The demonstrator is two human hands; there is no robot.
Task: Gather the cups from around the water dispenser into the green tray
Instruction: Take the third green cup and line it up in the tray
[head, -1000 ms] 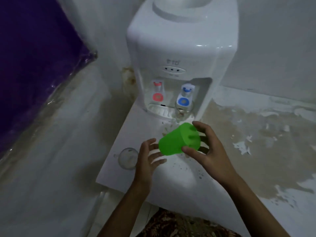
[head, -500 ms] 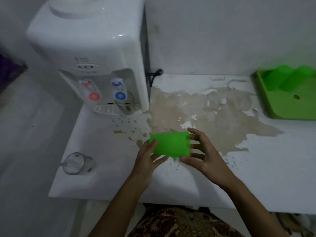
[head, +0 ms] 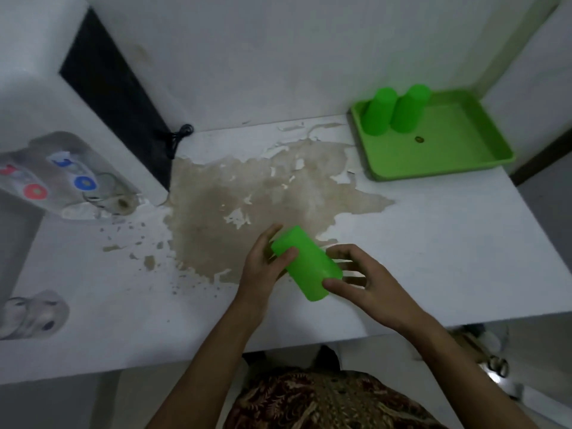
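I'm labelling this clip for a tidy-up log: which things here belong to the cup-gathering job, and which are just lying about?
Belongs to the job:
green cup, held by the left hand and right hand
green tray
two green cups upside down in the tray
clear glass under the water dispenser
clear glass near the counter's left edge

Just lying about:
black cord
stained countertop

The green cup has tilted — from level to slanting — and the view swung right, revealing the whole green tray.

A green cup is held tilted above the desk between the left hand and right hand. Two green cups are seen inverted in the green tray, at its far left corner.
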